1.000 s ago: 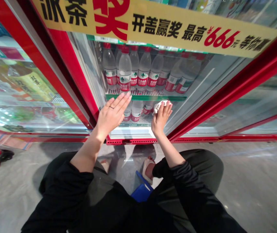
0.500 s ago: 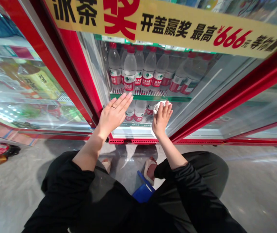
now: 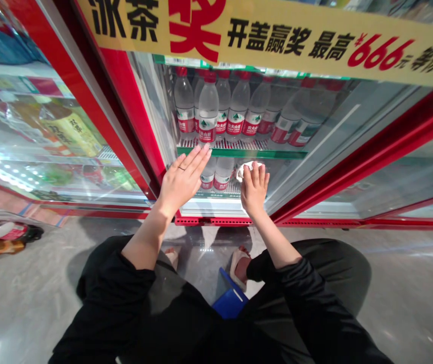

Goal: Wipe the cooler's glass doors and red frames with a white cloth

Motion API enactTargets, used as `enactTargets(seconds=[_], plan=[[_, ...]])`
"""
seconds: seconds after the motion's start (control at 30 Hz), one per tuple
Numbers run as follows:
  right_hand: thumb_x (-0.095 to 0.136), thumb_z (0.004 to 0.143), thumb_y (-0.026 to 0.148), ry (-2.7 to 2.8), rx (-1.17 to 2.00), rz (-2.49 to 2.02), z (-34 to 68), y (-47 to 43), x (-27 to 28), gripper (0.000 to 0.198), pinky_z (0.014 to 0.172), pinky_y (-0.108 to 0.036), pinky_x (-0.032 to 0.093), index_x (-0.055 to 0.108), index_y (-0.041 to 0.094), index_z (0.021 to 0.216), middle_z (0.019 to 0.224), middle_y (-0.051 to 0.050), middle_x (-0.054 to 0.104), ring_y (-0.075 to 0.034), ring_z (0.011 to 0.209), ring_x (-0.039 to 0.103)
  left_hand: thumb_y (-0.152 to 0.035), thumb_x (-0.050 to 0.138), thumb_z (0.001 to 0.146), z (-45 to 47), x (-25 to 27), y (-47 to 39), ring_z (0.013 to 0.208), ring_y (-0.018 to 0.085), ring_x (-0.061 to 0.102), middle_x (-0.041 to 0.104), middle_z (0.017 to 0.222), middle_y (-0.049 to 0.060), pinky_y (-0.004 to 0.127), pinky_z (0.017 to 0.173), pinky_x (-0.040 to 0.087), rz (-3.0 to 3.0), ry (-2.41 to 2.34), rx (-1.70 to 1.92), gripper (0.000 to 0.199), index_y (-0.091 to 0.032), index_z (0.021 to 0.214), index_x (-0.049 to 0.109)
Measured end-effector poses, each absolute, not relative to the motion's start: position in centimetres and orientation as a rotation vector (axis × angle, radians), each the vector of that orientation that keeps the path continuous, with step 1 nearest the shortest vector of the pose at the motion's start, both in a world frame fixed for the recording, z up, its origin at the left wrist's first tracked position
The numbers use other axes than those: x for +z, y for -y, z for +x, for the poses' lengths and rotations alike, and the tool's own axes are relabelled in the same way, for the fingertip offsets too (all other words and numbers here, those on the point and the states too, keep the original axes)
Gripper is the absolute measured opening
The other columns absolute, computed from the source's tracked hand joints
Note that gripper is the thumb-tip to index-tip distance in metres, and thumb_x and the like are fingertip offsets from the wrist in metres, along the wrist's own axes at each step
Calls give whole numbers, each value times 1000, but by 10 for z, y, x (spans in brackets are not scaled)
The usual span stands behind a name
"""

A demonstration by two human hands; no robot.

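My left hand [image 3: 183, 177] lies flat on the glass door [image 3: 295, 172] of a drinks fridge, fingers stretched and together, a thin ring on one finger. To its right, my right hand [image 3: 254, 191] presses a crumpled white cloth [image 3: 243, 171] against the same glass. Part of the cloth shows above and left of the fingers; the rest is under them. Behind the glass, several water bottles [image 3: 207, 108] with red caps and red-and-white labels stand on a shelf with a green front edge [image 3: 261, 152]. More bottles [image 3: 222, 177] are on the level below, partly covered by my hands.
A yellow banner [image 3: 269, 40] crosses the upper door. Red door frames [image 3: 352, 162] run along both sides. Bottles [image 3: 7, 235] lie on the floor [image 3: 19, 293] at left. Between my feet is a blue object [image 3: 230, 302], partly hidden by my clothes.
My right hand and the cloth have slid slightly left across the glass. My left hand stays about where it was on the door. The whole view has shifted a little.
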State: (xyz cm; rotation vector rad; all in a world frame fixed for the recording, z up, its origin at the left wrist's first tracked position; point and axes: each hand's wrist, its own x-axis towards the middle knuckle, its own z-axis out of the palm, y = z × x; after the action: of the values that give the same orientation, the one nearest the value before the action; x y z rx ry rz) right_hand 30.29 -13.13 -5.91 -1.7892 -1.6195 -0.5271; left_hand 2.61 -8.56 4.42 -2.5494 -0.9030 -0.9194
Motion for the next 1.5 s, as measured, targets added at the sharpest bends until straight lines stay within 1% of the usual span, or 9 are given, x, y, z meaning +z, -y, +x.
enactTargets(seconds=[0.17,0.43,0.6,0.7,0.97,1.13,1.2,1.4,1.5], plan=[[40,103,20,1540,-572,-1761,274,107,-37,67,137,-70,21,48,23,170,182,-13,36,-32,176,14,-13,45,104,22,43,82,167,19,34,34,179,6,37,144,9,-2492,903,-920,81,-23,180,17],[44,109,23,1861,-503,-1741,269,126,-52,55,140,-52,26,61,35,160,170,-7,57,-23,167,40,-13,47,102,14,51,83,169,22,32,33,179,6,41,145,9,-2500,1012,-977,85,-22,180,16],[39,105,21,1593,-544,-1773,272,119,-35,66,138,-67,21,48,26,169,181,-11,39,-29,174,21,-13,45,103,10,51,84,169,20,30,33,180,4,37,144,7,-2495,1065,-963,81,-24,180,22],[39,102,17,1613,-560,-1747,251,105,-16,71,139,-66,19,44,26,172,183,-10,36,-29,175,18,-13,45,103,5,48,83,169,21,30,32,180,4,38,145,9,-2511,1135,-963,79,-23,179,27],[43,107,19,1881,-496,-1694,247,122,-39,62,141,-49,22,54,38,165,172,-3,54,-21,168,37,-14,44,103,-17,39,77,169,22,30,37,178,6,42,145,13,-2384,1122,-1085,80,-23,179,24],[38,102,17,1573,-527,-1747,238,112,-28,75,137,-69,20,33,26,176,185,-10,29,-31,176,14,-16,45,102,-23,44,81,170,24,27,35,179,5,44,145,13,-2397,1194,-1047,80,-23,180,24],[38,102,16,1575,-548,-1710,221,101,-18,78,138,-69,19,28,27,178,186,-9,26,-30,176,12,-15,45,102,-25,43,80,171,24,26,34,180,5,45,145,13,-2419,1206,-1040,81,-23,179,24],[41,110,17,1973,-565,-1534,204,98,-32,67,143,-41,16,41,42,172,174,2,51,-15,168,37,-18,43,104,-34,34,75,171,23,23,36,179,3,43,145,12,-2385,1208,-1077,75,-19,177,30],[42,111,17,1982,-544,-1585,225,112,-53,63,143,-40,16,50,46,166,169,4,58,-13,164,44,-18,41,105,-37,30,76,171,22,23,34,180,1,41,145,13,-2341,1253,-1066,72,-20,177,32]])
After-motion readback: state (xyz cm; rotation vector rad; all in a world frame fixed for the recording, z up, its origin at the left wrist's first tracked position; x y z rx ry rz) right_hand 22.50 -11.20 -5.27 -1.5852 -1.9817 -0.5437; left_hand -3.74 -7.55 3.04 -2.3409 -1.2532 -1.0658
